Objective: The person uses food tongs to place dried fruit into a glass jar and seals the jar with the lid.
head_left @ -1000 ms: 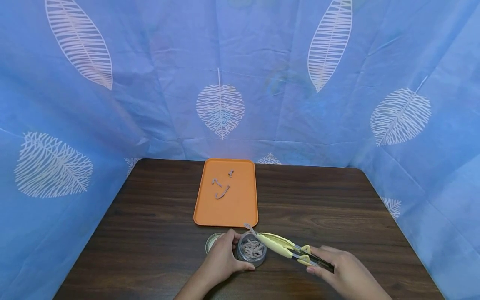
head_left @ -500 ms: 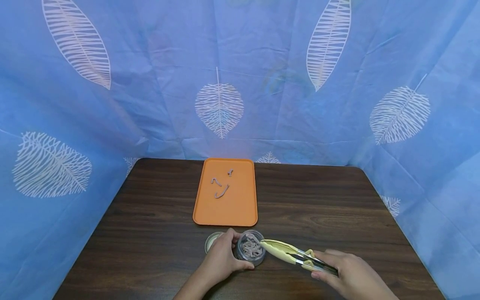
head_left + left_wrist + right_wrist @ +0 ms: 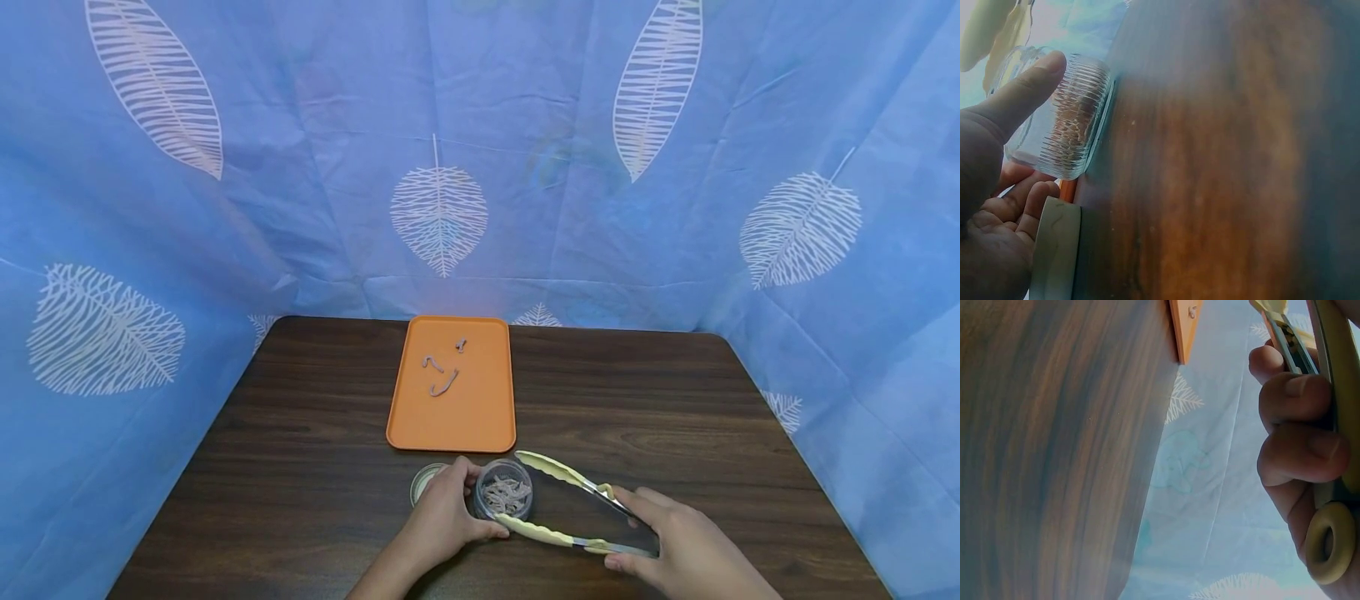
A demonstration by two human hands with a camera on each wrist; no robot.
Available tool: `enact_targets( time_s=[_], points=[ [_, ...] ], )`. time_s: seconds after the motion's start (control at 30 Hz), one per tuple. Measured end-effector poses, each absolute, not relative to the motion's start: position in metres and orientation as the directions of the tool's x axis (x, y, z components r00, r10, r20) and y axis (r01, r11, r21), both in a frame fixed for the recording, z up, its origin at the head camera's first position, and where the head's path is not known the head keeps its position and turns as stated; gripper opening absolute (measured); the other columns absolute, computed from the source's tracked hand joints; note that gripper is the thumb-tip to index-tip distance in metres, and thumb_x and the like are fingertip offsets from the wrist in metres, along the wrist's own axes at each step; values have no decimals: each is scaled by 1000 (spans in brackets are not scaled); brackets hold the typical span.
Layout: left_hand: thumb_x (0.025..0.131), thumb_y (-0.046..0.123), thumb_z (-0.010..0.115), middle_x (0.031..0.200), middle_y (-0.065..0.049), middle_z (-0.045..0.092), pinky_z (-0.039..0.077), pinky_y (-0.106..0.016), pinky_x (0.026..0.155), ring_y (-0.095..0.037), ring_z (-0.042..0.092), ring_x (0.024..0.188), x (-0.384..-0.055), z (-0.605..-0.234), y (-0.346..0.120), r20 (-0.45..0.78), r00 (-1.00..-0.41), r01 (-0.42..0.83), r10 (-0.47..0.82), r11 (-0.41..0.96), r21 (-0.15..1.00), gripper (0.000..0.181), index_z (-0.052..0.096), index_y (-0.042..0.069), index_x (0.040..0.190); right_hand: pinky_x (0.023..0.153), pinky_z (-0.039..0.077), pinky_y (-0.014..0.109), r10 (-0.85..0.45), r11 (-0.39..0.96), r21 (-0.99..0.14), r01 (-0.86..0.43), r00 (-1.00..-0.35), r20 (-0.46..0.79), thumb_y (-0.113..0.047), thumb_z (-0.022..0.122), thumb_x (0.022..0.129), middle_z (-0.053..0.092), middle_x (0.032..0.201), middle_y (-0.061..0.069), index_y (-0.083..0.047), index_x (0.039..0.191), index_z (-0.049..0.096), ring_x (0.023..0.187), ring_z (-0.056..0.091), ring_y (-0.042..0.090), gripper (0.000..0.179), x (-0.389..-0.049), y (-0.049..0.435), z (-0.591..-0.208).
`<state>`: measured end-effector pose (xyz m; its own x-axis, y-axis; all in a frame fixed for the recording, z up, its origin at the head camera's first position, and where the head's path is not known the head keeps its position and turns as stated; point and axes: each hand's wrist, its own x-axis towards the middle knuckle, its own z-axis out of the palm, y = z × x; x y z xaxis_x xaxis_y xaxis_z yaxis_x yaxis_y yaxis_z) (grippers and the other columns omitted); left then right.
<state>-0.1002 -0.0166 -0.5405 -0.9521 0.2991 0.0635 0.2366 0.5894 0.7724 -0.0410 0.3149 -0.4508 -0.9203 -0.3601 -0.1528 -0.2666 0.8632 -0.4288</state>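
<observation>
My left hand (image 3: 441, 518) grips a clear glass jar (image 3: 527, 512), thumb on the near side and fingers round the far left. Greyish-brown thin strips (image 3: 506, 495) lie inside the open jar. In the left wrist view the thumb presses the ribbed glass (image 3: 1075, 131). My right hand (image 3: 686, 540) holds tongs with pale yellow tips (image 3: 551, 467) by their metal arms. The tongs are spread wide, one tip by the jar's far right rim and the other by its near rim, nothing between them. In the right wrist view fingers curl round the tongs (image 3: 1344, 394).
Behind the jar lies an orange tray (image 3: 480, 421) with 3 separate strips (image 3: 446, 384) on it. A round lid (image 3: 421, 480) sits left of the jar, partly hidden by my left hand. Blue leaf-patterned cloth (image 3: 525, 233) hangs behind the dark wooden table (image 3: 637, 400).
The tongs held a strip above the jar, then came down to its right rim; now they are spread apart without the strip. The left hand and jar stay in place.
</observation>
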Motion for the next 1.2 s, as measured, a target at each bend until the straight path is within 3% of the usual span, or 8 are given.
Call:
enact_targets(
  time_s=[0.17,0.4,0.63,0.77,0.87,1.2],
  points=[
    [61,35,108,106,4,71,55,-26,84,-7,64,95,-101,-541,-17,86,-951,255,296,596,762,74,63,14,115,64,40,23,-346,845,-473,-249,-929,-129,-58,83,89,62,108,-5,-8,155,56,72,45,-6,87,-41,312,-453],
    [60,41,108,105,5,70,55,-26,84,-6,61,93,-101,-543,-17,125,-944,296,306,612,733,77,61,14,116,62,42,22,-275,822,-548,-152,-950,-149,-53,84,91,67,120,5,1,161,46,69,47,-3,96,-43,301,-457],
    [63,42,106,124,-2,76,59,-31,90,-15,70,105,-101,-543,-17,91,-945,275,316,608,745,103,54,9,146,62,43,23,-182,782,-622,-49,-971,-153,-52,85,89,67,127,7,-3,164,43,70,47,1,99,-51,287,-458],
    [64,44,106,114,3,74,56,-28,87,-10,65,100,-100,-542,-17,134,-939,317,316,650,690,92,60,13,139,60,43,23,-154,771,-632,-75,-986,-71,-49,88,87,66,116,4,-4,162,46,69,44,3,97,-60,278,-455],
    [65,44,105,117,4,75,55,-31,90,-11,65,103,-100,-541,-16,139,-939,322,314,669,670,88,62,16,136,59,42,23,-155,776,-618,-126,-988,7,-47,89,87,66,113,3,-5,161,48,70,43,3,94,-69,272,-452],
    [65,45,105,129,-2,74,57,-37,93,-15,66,110,-100,-534,-13,64,-946,274,318,678,682,97,60,12,144,60,41,26,-151,819,-545,-180,-984,97,-54,82,93,62,112,2,-3,164,42,74,46,10,97,-120,259,-441]
  ],
)
